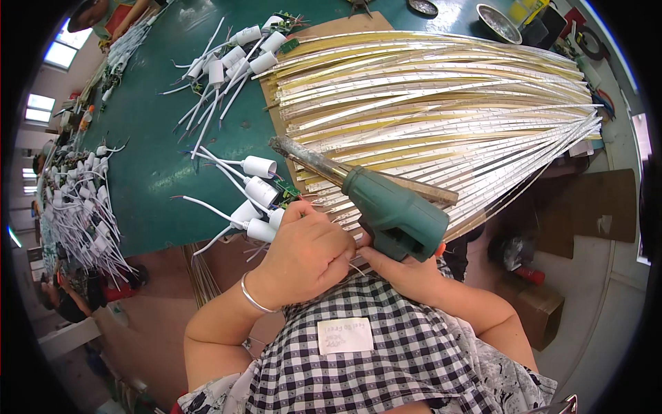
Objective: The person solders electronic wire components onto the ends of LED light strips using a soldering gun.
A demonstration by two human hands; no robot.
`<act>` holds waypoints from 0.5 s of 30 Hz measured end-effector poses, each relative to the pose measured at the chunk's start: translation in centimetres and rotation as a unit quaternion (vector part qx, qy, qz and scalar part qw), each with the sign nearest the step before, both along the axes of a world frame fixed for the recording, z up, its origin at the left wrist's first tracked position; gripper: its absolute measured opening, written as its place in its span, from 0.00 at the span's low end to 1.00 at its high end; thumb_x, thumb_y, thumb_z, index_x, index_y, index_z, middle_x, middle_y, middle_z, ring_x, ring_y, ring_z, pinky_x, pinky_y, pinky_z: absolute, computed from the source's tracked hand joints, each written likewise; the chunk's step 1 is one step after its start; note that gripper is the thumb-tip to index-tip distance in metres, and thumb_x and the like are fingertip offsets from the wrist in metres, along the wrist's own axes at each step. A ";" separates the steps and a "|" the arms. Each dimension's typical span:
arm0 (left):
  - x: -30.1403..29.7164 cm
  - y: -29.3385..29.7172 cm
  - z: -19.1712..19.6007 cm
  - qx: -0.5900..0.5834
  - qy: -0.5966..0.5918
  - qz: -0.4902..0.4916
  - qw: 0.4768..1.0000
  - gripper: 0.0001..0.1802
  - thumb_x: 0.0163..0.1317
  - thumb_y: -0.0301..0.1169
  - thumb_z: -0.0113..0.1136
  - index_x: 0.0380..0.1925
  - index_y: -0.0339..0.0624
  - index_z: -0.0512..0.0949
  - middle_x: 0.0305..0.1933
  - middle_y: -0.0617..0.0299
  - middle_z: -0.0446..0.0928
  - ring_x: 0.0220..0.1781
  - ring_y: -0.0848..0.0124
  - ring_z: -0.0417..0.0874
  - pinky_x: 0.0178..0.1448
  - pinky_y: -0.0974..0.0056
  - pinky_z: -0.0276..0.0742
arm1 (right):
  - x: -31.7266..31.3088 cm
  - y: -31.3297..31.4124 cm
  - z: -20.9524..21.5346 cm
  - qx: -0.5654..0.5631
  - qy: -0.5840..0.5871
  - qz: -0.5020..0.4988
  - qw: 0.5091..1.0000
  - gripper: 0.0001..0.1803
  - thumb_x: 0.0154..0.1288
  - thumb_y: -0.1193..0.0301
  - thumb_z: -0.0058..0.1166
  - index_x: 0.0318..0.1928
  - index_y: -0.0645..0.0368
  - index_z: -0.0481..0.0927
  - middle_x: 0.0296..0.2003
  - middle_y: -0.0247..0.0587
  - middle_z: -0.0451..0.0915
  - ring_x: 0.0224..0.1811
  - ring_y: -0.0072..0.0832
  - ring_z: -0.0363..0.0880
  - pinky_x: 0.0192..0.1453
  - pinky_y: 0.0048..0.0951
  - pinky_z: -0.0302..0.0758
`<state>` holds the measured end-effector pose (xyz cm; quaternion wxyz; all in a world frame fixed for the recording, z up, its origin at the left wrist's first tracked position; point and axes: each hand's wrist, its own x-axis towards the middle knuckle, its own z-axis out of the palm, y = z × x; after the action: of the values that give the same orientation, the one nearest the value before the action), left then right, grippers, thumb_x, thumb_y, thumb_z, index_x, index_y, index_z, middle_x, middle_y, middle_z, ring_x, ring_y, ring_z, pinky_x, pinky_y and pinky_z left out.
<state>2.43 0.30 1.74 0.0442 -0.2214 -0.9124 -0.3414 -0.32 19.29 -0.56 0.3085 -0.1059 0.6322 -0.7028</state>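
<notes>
My left hand (310, 252), with a metal bangle at its wrist, is closed, its fingertips bunched near the strip ends; what they pinch is hidden. Close against it, my right hand (403, 272) curls under a green soldering gun (396, 207), whose handle it mostly hides. The gun's dark metal tip (293, 148) points to the far left over the strips. Thin white-and-yellow LED strips (434, 96) fan across the table under the gun. Just beyond my left hand lie white bulb caps (261, 192) with wires and a small green circuit board (286, 188).
More wired caps (238, 58) lie at the far left of the strips on the green table (158, 152). A large heap of them (83, 200) sits at the left edge. A wooden bar (434, 192) crosses the strips. A metal bowl (498, 24) stands at the back right.
</notes>
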 end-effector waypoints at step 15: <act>1.8 1.2 0.0 -0.025 -0.011 0.180 0.983 0.05 0.44 0.28 0.63 0.22 0.49 0.77 0.23 0.71 0.75 0.30 0.70 0.72 0.50 0.57 0.55 | 0.8 -0.4 -0.8 -0.011 -0.082 -0.108 0.991 0.11 0.56 0.77 0.59 0.40 0.64 0.76 0.36 0.32 0.79 0.38 0.16 0.76 0.42 0.20 0.73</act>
<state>4.18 1.50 1.75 0.0895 -0.0503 -0.9460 -0.3076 0.45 18.84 -1.33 0.2807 0.0175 0.6050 -0.7449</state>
